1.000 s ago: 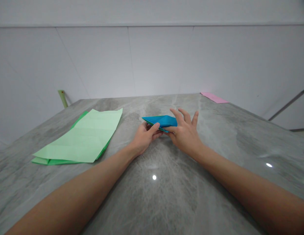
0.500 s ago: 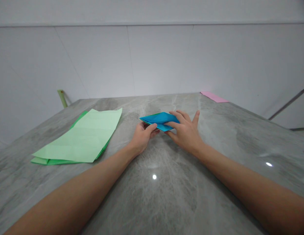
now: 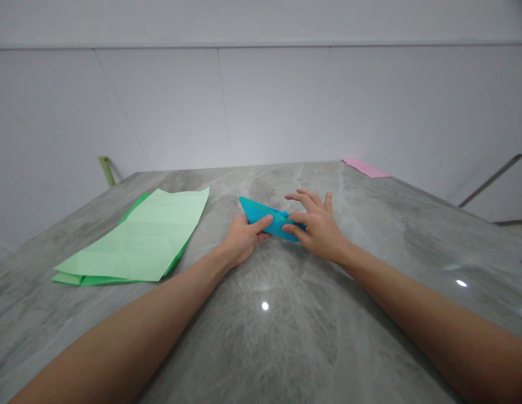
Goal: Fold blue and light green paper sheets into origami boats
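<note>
A folded piece of blue paper (image 3: 255, 211), with a thin green line along its upper edge, is held between both hands over the middle of the table. My left hand (image 3: 243, 237) grips its left part, thumb on the near face and fingers behind or beneath. At the right end, my right hand (image 3: 317, 227) pinches the paper between thumb and index finger. The other fingers of that hand are raised and spread. The right tip of the paper is partly covered by my right fingers.
Several light and darker green sheets (image 3: 138, 235) lie stacked on the grey marbled table (image 3: 261, 348) to the left. Pink paper (image 3: 367, 168) rests at the far right edge. Beyond the table stands a white wall (image 3: 269, 106).
The blue paper has been tilted, its right end now lower and nearer, and it looks narrower, its open fold closed up. My right thumb has moved onto its near face.
</note>
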A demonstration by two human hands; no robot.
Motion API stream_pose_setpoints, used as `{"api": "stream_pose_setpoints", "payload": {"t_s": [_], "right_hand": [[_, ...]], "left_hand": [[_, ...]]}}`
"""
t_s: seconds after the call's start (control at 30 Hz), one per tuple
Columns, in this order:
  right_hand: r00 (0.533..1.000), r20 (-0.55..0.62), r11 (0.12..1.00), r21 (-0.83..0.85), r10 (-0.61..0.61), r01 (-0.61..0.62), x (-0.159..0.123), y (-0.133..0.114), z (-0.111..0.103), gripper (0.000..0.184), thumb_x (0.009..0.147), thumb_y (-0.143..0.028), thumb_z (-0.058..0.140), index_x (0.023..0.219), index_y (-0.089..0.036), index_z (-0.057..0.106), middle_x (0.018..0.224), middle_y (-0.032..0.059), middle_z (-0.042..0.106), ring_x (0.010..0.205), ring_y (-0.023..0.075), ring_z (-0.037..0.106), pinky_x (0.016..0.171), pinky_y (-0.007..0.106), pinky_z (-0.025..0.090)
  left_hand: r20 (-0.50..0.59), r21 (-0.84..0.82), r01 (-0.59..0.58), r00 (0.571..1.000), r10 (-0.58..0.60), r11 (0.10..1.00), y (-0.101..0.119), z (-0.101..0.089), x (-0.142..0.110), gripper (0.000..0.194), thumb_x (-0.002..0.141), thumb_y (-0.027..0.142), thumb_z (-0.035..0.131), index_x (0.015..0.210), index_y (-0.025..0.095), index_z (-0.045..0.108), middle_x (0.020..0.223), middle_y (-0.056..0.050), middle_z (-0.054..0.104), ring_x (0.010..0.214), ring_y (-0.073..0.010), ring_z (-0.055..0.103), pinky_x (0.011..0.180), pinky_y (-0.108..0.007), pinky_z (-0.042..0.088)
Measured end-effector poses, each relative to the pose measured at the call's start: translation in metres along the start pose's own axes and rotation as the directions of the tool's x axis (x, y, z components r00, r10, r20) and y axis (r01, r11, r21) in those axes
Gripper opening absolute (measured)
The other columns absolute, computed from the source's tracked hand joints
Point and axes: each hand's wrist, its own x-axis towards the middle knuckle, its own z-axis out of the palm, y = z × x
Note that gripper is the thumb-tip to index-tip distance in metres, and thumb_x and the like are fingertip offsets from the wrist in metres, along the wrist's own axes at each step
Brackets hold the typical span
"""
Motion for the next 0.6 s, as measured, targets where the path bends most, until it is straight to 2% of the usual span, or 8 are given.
{"api": "stream_pose_setpoints", "payload": {"t_s": [0.17,0.3,0.37,0.43,0.5,0.6], "right_hand": [[0.999,-0.028,0.996,-0.089,0.017,-0.020,-0.002,-0.005,0.004,0.019,0.086,-0.039,0.065,0.083,-0.021,0.071,0.138,0.0141,0.051,0.136,0.0392,0.033,0.100,0.081,0.009],[0.998,-0.058,0.980,-0.197,-0.009,-0.003,0.001,0.000,0.002,0.015,0.089,-0.033,0.060,0.089,-0.022,0.071,0.135,0.0121,0.054,0.133,0.0365,0.037,0.102,0.080,0.004],[0.997,-0.076,0.960,-0.280,0.000,-0.022,0.003,0.017,-0.004,0.016,0.091,-0.030,0.058,0.090,-0.023,0.072,0.133,0.0110,0.056,0.129,0.0355,0.041,0.102,0.080,0.000],[0.994,-0.104,0.928,-0.365,0.040,-0.075,0.004,0.045,-0.013,0.018,0.091,-0.028,0.056,0.089,-0.025,0.073,0.127,0.0098,0.059,0.124,0.0348,0.044,0.101,0.080,-0.003],[0.974,-0.173,0.888,-0.410,0.148,-0.208,0.002,0.078,-0.021,0.020,0.092,-0.027,0.053,0.091,-0.026,0.074,0.126,0.0101,0.059,0.122,0.0355,0.044,0.100,0.081,0.000],[0.909,-0.235,0.823,-0.390,0.344,-0.412,-0.005,0.120,-0.026,0.022,0.089,-0.025,0.053,0.095,-0.026,0.074,0.126,0.0098,0.058,0.123,0.0371,0.043,0.098,0.083,0.007]], "left_hand": [[-0.064,-0.068,-0.038,0.997,0.033,0.997,-0.001,0.000,0.001,0.014,0.071,0.017,0.078,0.078,0.011,0.069,0.083,-0.008,0.074,0.078,-0.0206,0.070,0.084,-0.039,0.055],[-0.068,-0.063,-0.048,0.997,0.044,0.997,0.000,0.000,0.002,0.015,0.075,0.019,0.076,0.084,0.011,0.068,0.089,-0.009,0.073,0.089,-0.0239,0.070,0.090,-0.043,0.051],[-0.072,-0.048,-0.031,0.997,0.028,0.998,0.001,0.001,0.002,0.020,0.076,0.020,0.075,0.092,0.012,0.067,0.098,-0.010,0.072,0.096,-0.0240,0.068,0.094,-0.044,0.048],[-0.085,-0.036,0.000,0.996,-0.003,0.999,0.004,0.002,0.001,0.026,0.077,0.018,0.074,0.102,0.014,0.065,0.107,-0.013,0.070,0.101,-0.0238,0.067,0.098,-0.044,0.046],[-0.100,-0.022,0.030,0.994,-0.032,0.999,0.007,0.003,-0.001,0.030,0.079,0.015,0.072,0.107,0.013,0.062,0.110,-0.015,0.069,0.102,-0.0238,0.066,0.099,-0.044,0.044],[-0.111,-0.002,0.043,0.993,-0.043,0.999,0.010,0.005,-0.003,0.024,0.082,0.012,0.066,0.106,0.012,0.062,0.106,-0.015,0.069,0.100,-0.0227,0.067,0.097,-0.042,0.046]]}}
